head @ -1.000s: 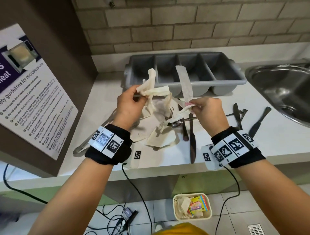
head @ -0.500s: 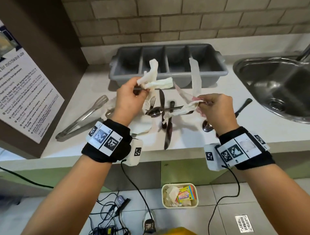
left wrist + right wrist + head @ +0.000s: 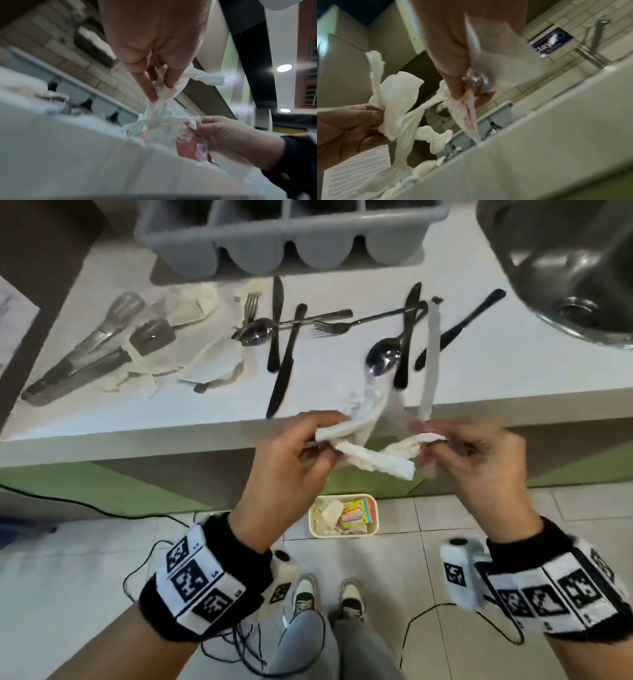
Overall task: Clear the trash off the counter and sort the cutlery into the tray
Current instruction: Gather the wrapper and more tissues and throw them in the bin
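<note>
Both hands hold trash in front of the counter's edge, above the floor. My left hand [image 3: 301, 440] grips a crumpled white tissue [image 3: 370, 457], seen close in the left wrist view as twisted tissue [image 3: 164, 88]. My right hand [image 3: 455, 446] pinches a clear wrapper with red print [image 3: 467, 108] plus a long white paper strip [image 3: 431, 347]. The tissue stretches between both hands. Knives, forks and spoons [image 3: 284, 337] lie scattered on the white counter [image 3: 513, 364]. The grey cutlery tray [image 3: 284, 237] stands at the back.
A small cream bin [image 3: 342, 517] with wrappers and tissue sits on the tiled floor below my hands. Metal tongs [image 3: 99, 344] and more torn tissue [image 3: 191, 313] lie at the counter's left. A steel sink [image 3: 565, 261] is at right. Cables trail on the floor.
Both hands have drawn back from over the counter to past its front edge, carrying the tissue, wrapper and strip. My head has tilted down, so the floor bin now sits under the hands.
</note>
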### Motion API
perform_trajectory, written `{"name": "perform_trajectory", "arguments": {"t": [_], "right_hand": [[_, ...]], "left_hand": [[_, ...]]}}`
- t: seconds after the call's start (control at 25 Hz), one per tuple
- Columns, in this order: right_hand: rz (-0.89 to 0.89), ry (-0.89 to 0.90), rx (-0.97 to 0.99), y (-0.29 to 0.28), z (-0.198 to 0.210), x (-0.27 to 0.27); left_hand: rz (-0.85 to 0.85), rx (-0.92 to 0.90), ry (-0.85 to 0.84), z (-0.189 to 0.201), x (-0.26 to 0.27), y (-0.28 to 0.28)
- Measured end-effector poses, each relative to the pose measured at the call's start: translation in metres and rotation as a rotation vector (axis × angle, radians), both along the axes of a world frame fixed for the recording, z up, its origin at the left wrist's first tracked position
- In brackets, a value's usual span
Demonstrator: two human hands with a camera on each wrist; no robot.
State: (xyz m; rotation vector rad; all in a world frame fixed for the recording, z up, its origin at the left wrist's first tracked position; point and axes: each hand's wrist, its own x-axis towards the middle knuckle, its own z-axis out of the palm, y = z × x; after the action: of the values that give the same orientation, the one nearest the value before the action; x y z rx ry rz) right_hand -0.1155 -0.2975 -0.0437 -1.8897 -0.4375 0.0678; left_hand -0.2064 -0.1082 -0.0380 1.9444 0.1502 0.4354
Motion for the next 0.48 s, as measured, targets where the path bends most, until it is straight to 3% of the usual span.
{"name": "perform_trajectory", "arguments": {"t": [0.16,0.28,0.48], "right_hand": [[-0.023,0.109,0.063,-0.023,-0.072,-0.023],[-0.048,0.184,-0.002,-0.022,-0.137,-0.041],[-0.028,0.496,-0.194,-0.006,-0.289,-0.033]], "left_hand": [[-0.071,0.095,0.074,-0.068,-0.01,-0.021],[-0.099,0.126,0.122,-0.127,-0.014,-0.026],[-0.047,0.054,0.441,-0.274,0.006,-0.023]]}}
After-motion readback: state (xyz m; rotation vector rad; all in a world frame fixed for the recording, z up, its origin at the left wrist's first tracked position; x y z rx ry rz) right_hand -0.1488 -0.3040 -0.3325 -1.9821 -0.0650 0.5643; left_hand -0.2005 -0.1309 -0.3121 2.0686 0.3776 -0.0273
